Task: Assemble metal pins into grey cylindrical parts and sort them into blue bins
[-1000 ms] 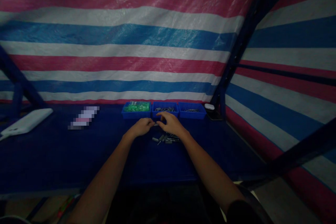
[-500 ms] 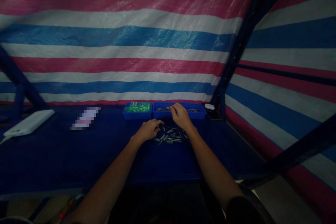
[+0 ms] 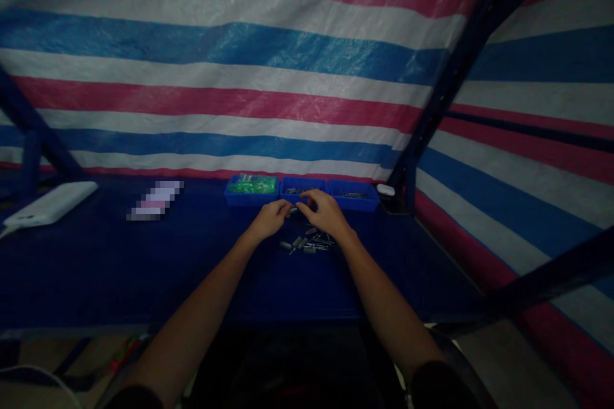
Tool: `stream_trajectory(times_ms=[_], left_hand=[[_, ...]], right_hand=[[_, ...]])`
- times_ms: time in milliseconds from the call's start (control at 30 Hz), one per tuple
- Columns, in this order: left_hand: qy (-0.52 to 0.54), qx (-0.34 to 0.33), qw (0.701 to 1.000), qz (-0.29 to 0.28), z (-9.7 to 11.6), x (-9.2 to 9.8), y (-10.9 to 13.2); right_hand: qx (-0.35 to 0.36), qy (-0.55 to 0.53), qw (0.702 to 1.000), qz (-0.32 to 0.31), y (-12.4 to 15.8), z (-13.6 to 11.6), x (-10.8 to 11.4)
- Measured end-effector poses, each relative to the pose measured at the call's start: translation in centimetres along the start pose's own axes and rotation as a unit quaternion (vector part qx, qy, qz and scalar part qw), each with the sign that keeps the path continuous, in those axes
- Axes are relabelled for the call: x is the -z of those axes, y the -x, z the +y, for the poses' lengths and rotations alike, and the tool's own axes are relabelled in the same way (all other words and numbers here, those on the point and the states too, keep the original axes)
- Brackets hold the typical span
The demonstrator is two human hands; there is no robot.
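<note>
My left hand (image 3: 271, 219) is closed in a pinch on a small metal cylinder (image 3: 293, 209) above the blue tabletop. My right hand (image 3: 326, 212) comes up close to it from the right, thumb and forefinger curled toward each other near the cylinder. Whatever sits between those right fingertips is too small and dark to make out. Below the hands lies a loose pile of grey metal sleeves (image 3: 309, 250) and thin metal pins (image 3: 320, 243). Just behind the right hand stands a blue bin with small grey parts (image 3: 292, 191), partly covered by the fingers.
A blue bin (image 3: 352, 204) of thin metal pieces and another with green plastic packets (image 3: 254, 185) stand in the same row. A white case (image 3: 385, 190) and a dark phone (image 3: 396, 206) lie at right. Further left are a blurred-out item (image 3: 156, 199) and a white power bank (image 3: 52, 202).
My right hand has drawn back from the middle bin toward my left hand. The left hand has risen off the pile, now pinching a metal cylinder. The view has tilted slightly down.
</note>
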State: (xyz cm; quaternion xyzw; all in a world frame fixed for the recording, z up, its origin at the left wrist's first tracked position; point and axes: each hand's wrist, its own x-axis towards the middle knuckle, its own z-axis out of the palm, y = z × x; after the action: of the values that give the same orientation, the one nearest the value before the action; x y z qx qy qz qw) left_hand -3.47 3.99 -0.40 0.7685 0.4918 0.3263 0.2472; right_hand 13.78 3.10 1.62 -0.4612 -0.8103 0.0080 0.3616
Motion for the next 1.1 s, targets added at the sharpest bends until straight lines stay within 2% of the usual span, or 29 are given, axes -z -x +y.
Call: stream_trajectory(times_ms=[100,233,300,467,567,633,700,767,833,900,1000,1100], left_hand=[[0.119,0.006,0.993,0.025,0.1,0.0,0.0],[0.213,0.061,0.975,0.027,0.5,0.0,0.1],[0.226,0.061,0.972,0.030,0.8,0.1,0.2],[0.214,0.009,0.977,0.023,1.1,0.3,0.3],[0.204,0.025,0.977,0.045,1.2,0.4,0.1],[0.195,0.032,0.980,0.033,1.1,0.8,0.1],[0.160,0.026,0.987,-0.022,0.8,1.7,0.4],[0.082,0.011,0.992,-0.097,0.6,2.8,0.9],[-0.011,-0.010,0.986,-0.167,0.5,3.8,1.7],[-0.083,-0.026,0.971,-0.223,0.7,4.2,2.5],[-0.166,-0.017,0.955,-0.246,1.4,4.0,3.1],[-0.220,-0.003,0.948,-0.228,1.8,3.4,2.9]], right_hand=[[0.059,-0.017,0.997,-0.052,0.2,-0.8,-0.7],[0.055,-0.023,0.996,-0.062,0.2,-0.9,-1.5],[0.040,-0.036,0.997,-0.059,0.2,-0.8,-1.6],[-0.003,-0.064,0.996,-0.062,0.1,-0.6,-1.7],[-0.003,-0.060,0.997,-0.054,0.2,-0.8,-1.7],[0.008,-0.041,0.998,-0.039,0.2,-1.1,-1.4],[0.027,-0.027,0.999,-0.006,0.3,-1.4,-1.0],[0.035,-0.025,0.998,0.055,0.1,-1.7,-0.4],[0.009,-0.015,0.992,0.128,-0.2,-1.6,0.1],[-0.051,0.019,0.984,0.171,-0.6,-1.3,0.4],[-0.152,0.085,0.974,0.142,-1.0,-0.4,0.3],[-0.168,0.098,0.977,0.087,-0.7,-0.2,-0.1]])
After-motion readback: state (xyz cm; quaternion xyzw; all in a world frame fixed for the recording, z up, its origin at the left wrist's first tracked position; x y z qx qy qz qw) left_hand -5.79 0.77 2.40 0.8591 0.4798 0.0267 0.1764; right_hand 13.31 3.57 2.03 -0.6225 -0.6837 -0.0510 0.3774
